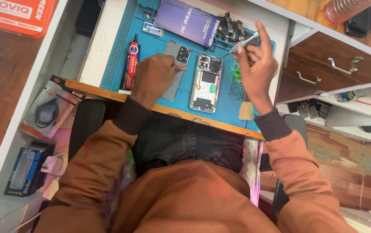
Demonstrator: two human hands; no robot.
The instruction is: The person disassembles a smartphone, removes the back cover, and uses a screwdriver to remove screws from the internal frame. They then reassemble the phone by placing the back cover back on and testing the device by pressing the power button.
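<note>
An opened phone (205, 83) lies face down on a blue work mat (151, 43), its circuit boards and battery bared. My right hand (256, 64) holds metal tweezers (242, 44) just right of the phone's top, tip pointing towards it. My left hand (154, 77) rests on the grey back cover (177, 64) that lies left of the phone.
A black and red glue tube (130, 64) lies at the mat's left. A purple box (187, 21) and a heap of small dark parts (231, 28) sit at the back. Green rings (236, 72) and a brush (246, 108) lie right of the phone. Drawers (332, 64) stand at right.
</note>
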